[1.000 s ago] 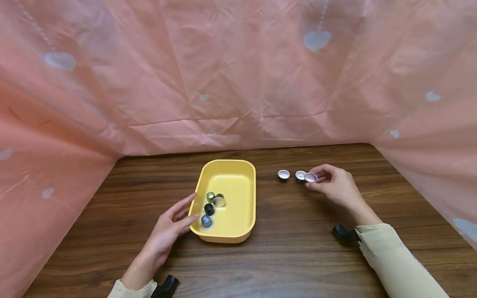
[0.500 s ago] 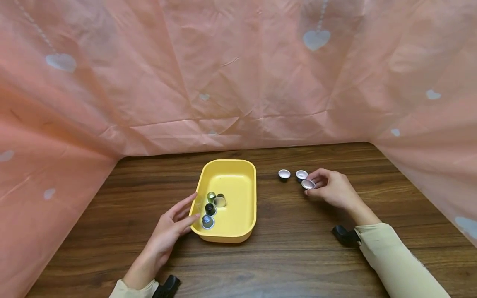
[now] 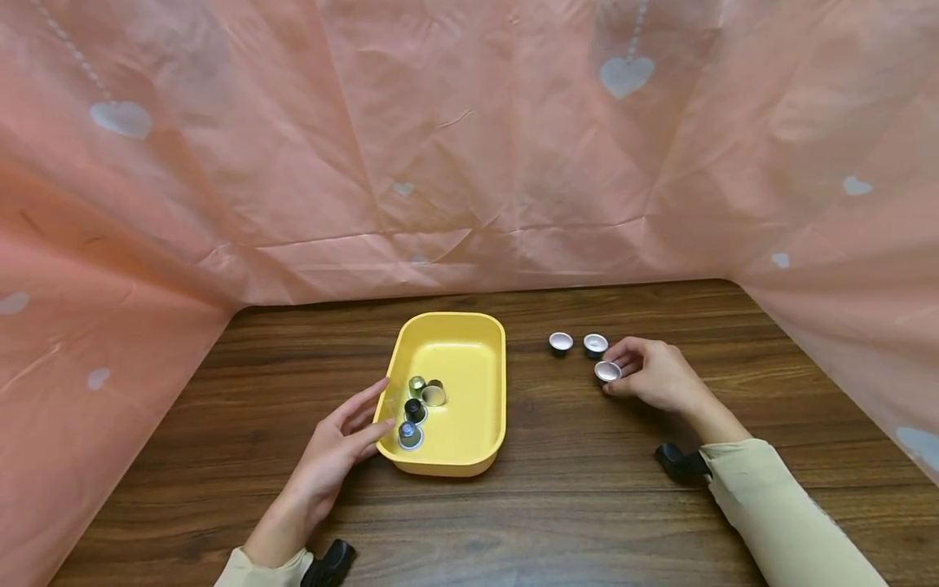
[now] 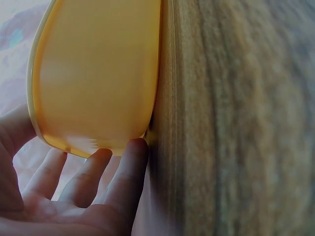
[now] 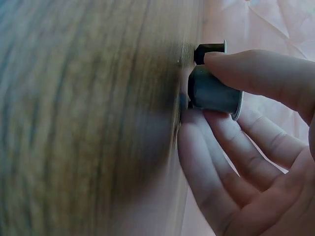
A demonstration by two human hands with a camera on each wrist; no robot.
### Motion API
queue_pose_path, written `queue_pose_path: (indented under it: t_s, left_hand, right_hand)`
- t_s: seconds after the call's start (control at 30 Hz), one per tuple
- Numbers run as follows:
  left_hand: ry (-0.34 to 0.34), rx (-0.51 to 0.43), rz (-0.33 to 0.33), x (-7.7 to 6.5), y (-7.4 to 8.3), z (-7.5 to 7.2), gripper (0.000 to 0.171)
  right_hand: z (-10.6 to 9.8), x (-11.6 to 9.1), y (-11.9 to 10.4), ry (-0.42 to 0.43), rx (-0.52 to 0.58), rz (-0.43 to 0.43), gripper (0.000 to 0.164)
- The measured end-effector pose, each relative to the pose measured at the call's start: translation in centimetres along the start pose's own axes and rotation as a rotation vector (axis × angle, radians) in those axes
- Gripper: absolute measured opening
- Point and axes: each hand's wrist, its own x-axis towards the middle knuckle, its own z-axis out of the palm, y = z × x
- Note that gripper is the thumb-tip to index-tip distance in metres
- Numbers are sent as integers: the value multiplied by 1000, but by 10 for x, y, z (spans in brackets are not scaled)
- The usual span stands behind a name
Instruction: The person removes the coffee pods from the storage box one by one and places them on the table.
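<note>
My right hand point(image 3: 656, 377) pinches a dark grey coffee capsule point(image 3: 607, 372) between thumb and fingers, its silver lid facing up. In the right wrist view the capsule point(image 5: 214, 92) is low, close to the table; whether it touches the wood I cannot tell. Beyond it, two more capsules, one point(image 3: 561, 342) to the left and one point(image 3: 596, 344) nearer, stand lid up. My left hand point(image 3: 337, 436) rests its spread fingers against the left side of a yellow tray point(image 3: 480, 465). Several capsules, including a black one point(image 3: 415, 409) and a blue one point(image 3: 407, 432), sit inside along the tray's left side.
The brown wooden table point(image 3: 572, 505) is enclosed at the back and sides by a pink cloth point(image 3: 469, 163) with pale hearts. A black strap mount point(image 3: 678, 463) sits at my right wrist, and another point(image 3: 330, 562) at my left.
My right hand has brought its capsule slightly toward me and down, away from the two standing capsules. The left hand and the tray stay practically in place.
</note>
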Motion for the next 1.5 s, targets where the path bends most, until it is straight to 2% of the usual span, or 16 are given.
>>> queue_pose_path:
  t_s: [0.43,0.97,1.07,1.2,1.27,1.4,1.5]
  left_hand:
    - [-5,-18,10,0,0,0,62]
    - [-3,-13,3,-1,0,1,62]
    - [-4,-1,1,-1,0,1,63]
    - [-7,7,2,-2,0,0,63]
    - [-9,5,2,-2,0,0,63]
    - [-9,4,3,-2,1,-1,63]
    - [-6,8,0,-1,2,-1,63]
  right_hand:
    - [1,0,-2,-41,-6,-20,37]
    - [-5,-3,-3,-68,-12,-27,48]
    - [-11,-4,-4,-57,-19,-22,49]
    - [-23,-5,-5,0,-34,5,52]
    - [-31,-7,-5,27,2,27,54]
    - [-46,-10,-3,53,193,60,56]
    - [-54,-12,-1,80,284,70,53]
